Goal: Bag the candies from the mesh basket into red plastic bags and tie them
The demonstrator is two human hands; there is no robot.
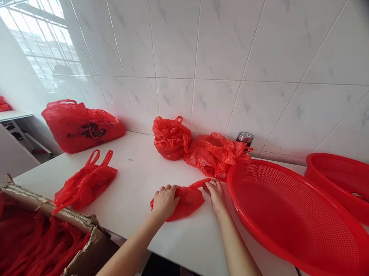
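A small red plastic bag (189, 203) lies on the white table in front of me. My left hand (166, 200) is wrapped over the bag's left part, its fingers closed on the plastic. At the bag's right, my right hand (214, 193) pinches the end of a strip that stretches up from it, probably a handle. What the bag holds, if anything, is hidden. Another red bag (88, 182) with two upright handles rests to the left, beside the cardboard box.
A cardboard box (82, 252) of red bags stands at the lower left. Along the tiled wall are a large red bag (81, 127), a bundled bag (172, 138), a crumpled bag (214, 153) and a dark jar (245, 138). Red baskets (300, 214) fill the right.
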